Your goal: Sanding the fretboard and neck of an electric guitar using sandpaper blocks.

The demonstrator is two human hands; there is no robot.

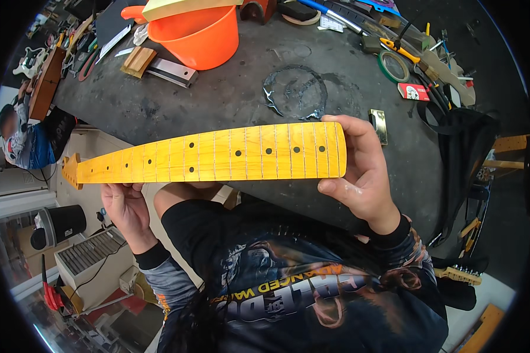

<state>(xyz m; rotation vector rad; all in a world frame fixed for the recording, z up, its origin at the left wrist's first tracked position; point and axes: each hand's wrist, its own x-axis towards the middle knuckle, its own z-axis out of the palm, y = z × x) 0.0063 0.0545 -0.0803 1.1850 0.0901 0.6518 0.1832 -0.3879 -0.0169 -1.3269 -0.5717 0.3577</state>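
A glossy yellow guitar neck lies level across my view, fretboard facing up, with metal frets and black dot inlays. Its headstock points left and the squared heel end is on the right. My left hand grips the neck from its near edge, close to the headstock; part of its fingers is hidden underneath. Around the heel end, my right hand is closed, its thumb at the near corner and fingers at the far corner. Pale smudges mark the right thumb. The neck is held above the dark workbench's near edge.
An orange bucket stands at the back, beside a wood block and a metal bar. A wet ring marks the bench. Green tape, a red box and a brass-coloured piece lie right. Another person is far left.
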